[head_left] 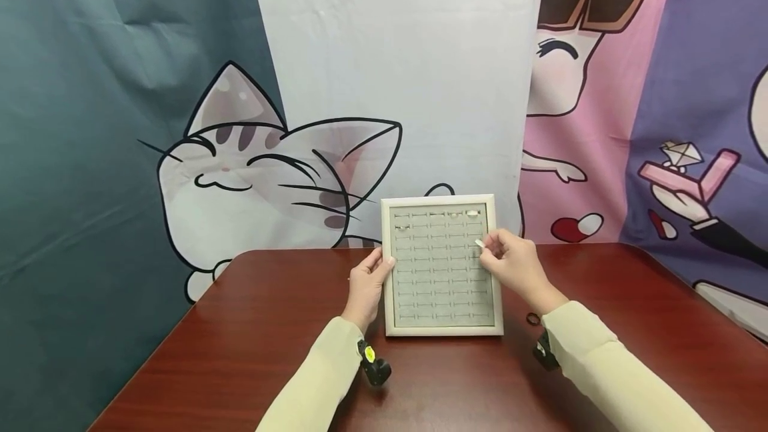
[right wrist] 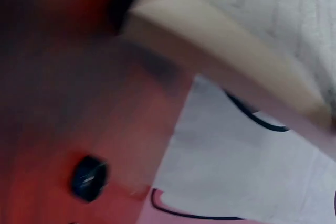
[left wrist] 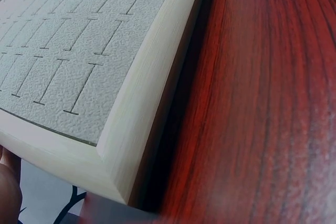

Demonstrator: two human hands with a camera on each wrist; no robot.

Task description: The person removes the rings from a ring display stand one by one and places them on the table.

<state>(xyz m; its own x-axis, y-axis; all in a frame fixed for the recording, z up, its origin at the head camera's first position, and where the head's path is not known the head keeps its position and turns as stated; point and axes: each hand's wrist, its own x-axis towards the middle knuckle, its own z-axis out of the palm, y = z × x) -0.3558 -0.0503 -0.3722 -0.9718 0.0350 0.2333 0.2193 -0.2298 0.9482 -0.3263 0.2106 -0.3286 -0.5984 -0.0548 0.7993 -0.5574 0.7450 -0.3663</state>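
A ring display tray [head_left: 441,279] with a pale frame and grey slotted padding stands tilted up on the table. My left hand [head_left: 365,285] grips its left edge, thumb on the front and fingers partly hidden behind. At the tray's right edge, my right hand [head_left: 515,264] pinches a small silvery ring [head_left: 479,243] between thumb and fingertips, in front of the padding. Several rings sit in the slots, among them a wide silver one [head_left: 473,213] at top right and another ring [head_left: 402,227] at the left of the second row.
On the red-brown wooden table [head_left: 270,339], a dark ring [head_left: 533,319] lies right of the tray, below my right wrist; the right wrist view shows this dark ring [right wrist: 90,178] too. A cartoon-printed cloth [head_left: 408,52] hangs behind the table.
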